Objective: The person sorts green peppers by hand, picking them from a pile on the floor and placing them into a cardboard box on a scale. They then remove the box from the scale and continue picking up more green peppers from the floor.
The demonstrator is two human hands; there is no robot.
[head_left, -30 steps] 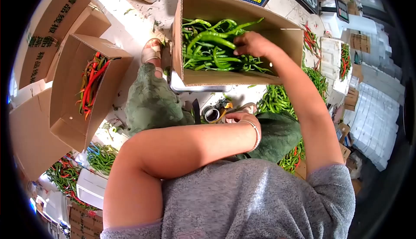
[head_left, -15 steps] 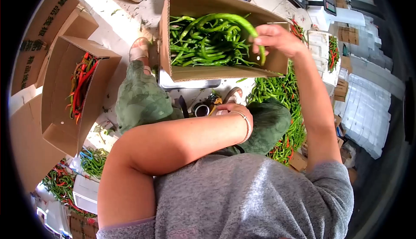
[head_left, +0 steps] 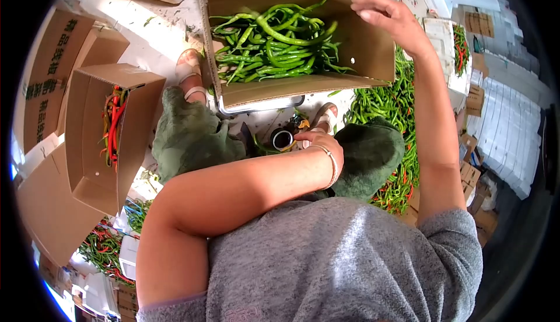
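Observation:
An open cardboard box (head_left: 274,93) full of long green peppers (head_left: 274,42) stands on a metal scale tray (head_left: 262,105) in front of my knees. My right hand (head_left: 389,16) hovers over the box's right wall, fingers spread, with nothing in it. My left hand (head_left: 319,142) rests between my knees beside a roll of tape (head_left: 282,139). Its fingers curl downward and are mostly hidden. A bracelet sits on the left wrist.
A second open box (head_left: 93,153) on the left holds red and mixed peppers (head_left: 114,123). Loose green peppers (head_left: 388,103) lie heaped on the floor at right. Flat cartons (head_left: 52,71) lie far left, white foam boxes (head_left: 507,141) far right, more peppers (head_left: 102,249) bottom left.
My right hand lifted a long green pepper out of the box, let it go onto the pile, and now hangs open above the box's right wall. The left hand stayed put.

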